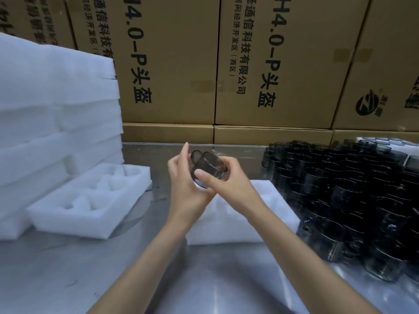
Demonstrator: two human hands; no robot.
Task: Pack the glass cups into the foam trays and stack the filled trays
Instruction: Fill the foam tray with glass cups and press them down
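Observation:
A smoky dark glass cup [209, 165] with a handle is held up above the steel table, tipped on its side. My right hand [223, 177] grips its body, thumb across the near wall. My left hand [183, 177] supports it from the left and below, index finger raised straight beside the handle. Under my hands lies a white foam tray [267, 214] with its pockets partly hidden by my arms. A second foam tray [90, 200] with empty pockets sits to the left. Many dark glass cups [353, 200] stand packed together on the right.
A tall stack of white foam trays [52, 114] rises at the left. Brown cardboard boxes [272, 64] wall off the back of the steel table [113, 268]. More cups in a foam tray [385, 141] show at the far right back.

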